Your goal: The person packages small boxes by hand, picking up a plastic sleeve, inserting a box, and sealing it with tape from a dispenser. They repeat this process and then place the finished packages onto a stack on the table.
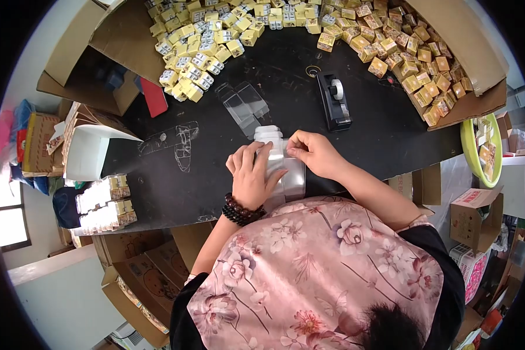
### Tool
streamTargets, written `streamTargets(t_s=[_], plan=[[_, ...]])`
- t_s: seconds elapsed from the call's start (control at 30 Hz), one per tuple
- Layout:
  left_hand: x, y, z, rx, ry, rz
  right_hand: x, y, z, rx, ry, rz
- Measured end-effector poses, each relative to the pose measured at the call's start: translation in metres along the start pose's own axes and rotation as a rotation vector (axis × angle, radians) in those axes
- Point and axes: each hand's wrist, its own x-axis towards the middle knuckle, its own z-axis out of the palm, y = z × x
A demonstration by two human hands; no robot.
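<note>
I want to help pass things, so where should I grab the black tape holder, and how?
Probably best from above: grip the black tape holder across its long, narrow body, thumb on one long side, fingers on the other. Bare table shows along both long sides, leaving room for them.

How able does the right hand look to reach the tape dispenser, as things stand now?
Probably yes. The tape dispenser stands just beyond the right hand, and only bare black table shows between them. The fingers are at the clear plastic packaging, though, so they may need to leave it first.
</note>
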Motion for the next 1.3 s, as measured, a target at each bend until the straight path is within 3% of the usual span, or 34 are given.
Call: streamTargets(t_s=[0.2,0.33,0.4,0.5,0.63,0.7,0.73,0.77,0.8,0.83,0.87,0.93,1.0,1.07,1.13,1.2,1.27,1.3], plan=[[0.007,-0.004,-0.006,-0.139,-0.256,0.059,0.003,-0.007,0.001,-0.012,-0.001,0.07],[0.01,0.013,-0.008,-0.056,-0.068,0.02,0.006,-0.009,-0.002,-0.061,-0.026,-0.013],[0.004,0.01,0.001,-0.166,0.025,-0.1,0.01,-0.005,0.001,0.044,0.049,0.0],[-0.005,0.009,0.014,-0.34,0.019,-0.203,0.012,-0.008,0.001,-0.102,0.046,0.007],[-0.007,0.013,0.019,-0.196,-0.006,-0.225,0.008,0.001,0.004,-0.063,0.06,-0.007],[-0.012,0.008,0.029,-0.153,0.106,-0.271,0.0,0.002,0.004,-0.574,0.43,-0.466],[-0.017,-0.002,0.038,-0.152,0.108,-0.267,-0.003,0.015,0.006,-0.658,0.52,-0.45],[-0.024,-0.017,0.051,-0.428,0.001,-0.479,-0.006,0.03,0.012,-0.66,0.523,-0.453],[-0.028,-0.026,0.057,-0.705,-0.113,-0.689,-0.012,0.044,0.019,-0.38,0.43,-0.189],[-0.019,-0.018,0.042,-0.7,-0.15,-0.762,-0.017,0.045,0.024,-0.098,0.328,0.07],[-0.015,-0.018,0.038,-0.7,-0.15,-0.76,-0.022,0.044,0.026,-0.008,0.291,0.109],[-0.004,-0.027,0.032,-1.145,-0.262,-1.016,-0.021,0.04,0.026,-0.049,0.255,0.141],[0.0,-0.04,0.035,-1.178,-0.343,-0.981,-0.021,0.037,0.027,-0.089,0.214,0.165],[0.012,-0.027,0.016,-1.393,-0.494,-1.053,-0.019,0.035,0.028,-0.025,0.195,0.174],[0.002,-0.025,0.03,-1.359,-0.421,-1.026,-0.022,0.03,0.03,0.096,0.186,0.187],[-0.004,-0.019,0.032,-1.291,-0.246,-0.855,-0.022,0.034,0.027,0.219,0.182,0.2],[0.0,-0.011,0.014,-1.328,-0.207,-0.9,-0.02,0.053,0.018,0.644,0.098,0.173],[0.001,-0.016,0.008,-1.534,-0.256,-0.863,-0.022,0.037,0.012,0.75,0.145,0.173]])
